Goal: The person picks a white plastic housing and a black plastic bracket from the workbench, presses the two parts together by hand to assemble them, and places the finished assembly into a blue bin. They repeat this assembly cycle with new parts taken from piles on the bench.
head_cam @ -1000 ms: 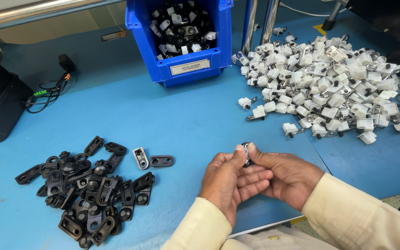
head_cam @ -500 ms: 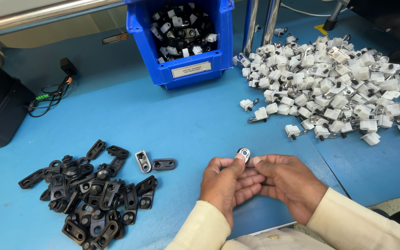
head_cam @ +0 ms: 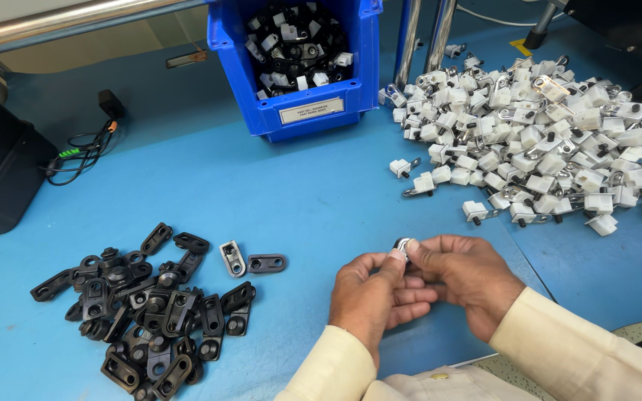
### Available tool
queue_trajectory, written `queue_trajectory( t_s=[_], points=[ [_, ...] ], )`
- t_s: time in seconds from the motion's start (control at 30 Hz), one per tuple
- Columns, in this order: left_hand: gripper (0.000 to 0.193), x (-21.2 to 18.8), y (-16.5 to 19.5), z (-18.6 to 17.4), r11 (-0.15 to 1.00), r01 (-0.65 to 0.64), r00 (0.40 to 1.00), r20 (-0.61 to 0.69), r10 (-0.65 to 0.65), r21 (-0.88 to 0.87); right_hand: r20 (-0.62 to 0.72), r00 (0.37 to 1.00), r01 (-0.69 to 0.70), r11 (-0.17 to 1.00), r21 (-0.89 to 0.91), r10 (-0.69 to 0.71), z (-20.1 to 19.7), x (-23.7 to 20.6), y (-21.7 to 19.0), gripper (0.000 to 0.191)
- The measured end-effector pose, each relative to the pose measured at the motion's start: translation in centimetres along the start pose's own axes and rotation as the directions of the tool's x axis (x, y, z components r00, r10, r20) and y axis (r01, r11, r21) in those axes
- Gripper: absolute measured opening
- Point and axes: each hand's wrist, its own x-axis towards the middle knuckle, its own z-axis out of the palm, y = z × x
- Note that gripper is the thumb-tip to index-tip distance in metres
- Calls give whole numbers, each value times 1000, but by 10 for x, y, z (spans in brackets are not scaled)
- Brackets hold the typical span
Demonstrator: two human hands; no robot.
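Well to the left of the hands, a loose heap of flat black plastic brackets with round holes [head_cam: 146,315] is spread on the blue work table [head_cam: 313,193], and two stray pieces, a small silver-edged bracket [head_cam: 232,258] and a single black one [head_cam: 267,263], lie between that heap and the left hand, seemingly kept within easy reach.

The left hand [head_cam: 371,301] is curled nearly closed, thumb and forefinger pinched on a small black-and-silver clip part [head_cam: 403,246], which is held up just above the table, between both hands. The right hand [head_cam: 464,276] is likewise closed around the same part from the other side, fingertips meeting the left's (a two-handed grip that appears meant to steady so small a piece while it is pressed or turned).

Beyond the hands, a blue plastic bin [head_cam: 306,111] filled with mixed black and white parts is set. Ahead and to the right of the right hand, a broad pile of white plastic blocks with metal clips [head_cam: 551,141] is heaped.
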Motion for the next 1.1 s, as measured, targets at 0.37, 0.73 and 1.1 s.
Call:
queue_trajectory(
  t_s=[0.37, 0.73, 1.1],
  points=[
    [30, -2, 3, 1, 992, -72, 991, -108, 82, 100, -21, 999, 52, 989, 136, -50, 6, 1, 6, 18],
    [32, -3, 4, 1, 992, -59, 991, -117, 72, 113, 13, 1000, -26, 998, 62, 26, -2, 0, -6, 39],
    [30, 0, 5, 8, 945, -110, 970, -175, 171, 309, -54, 996, 77, 997, 2, -76, 7, 12, -3, 31]
  ],
)
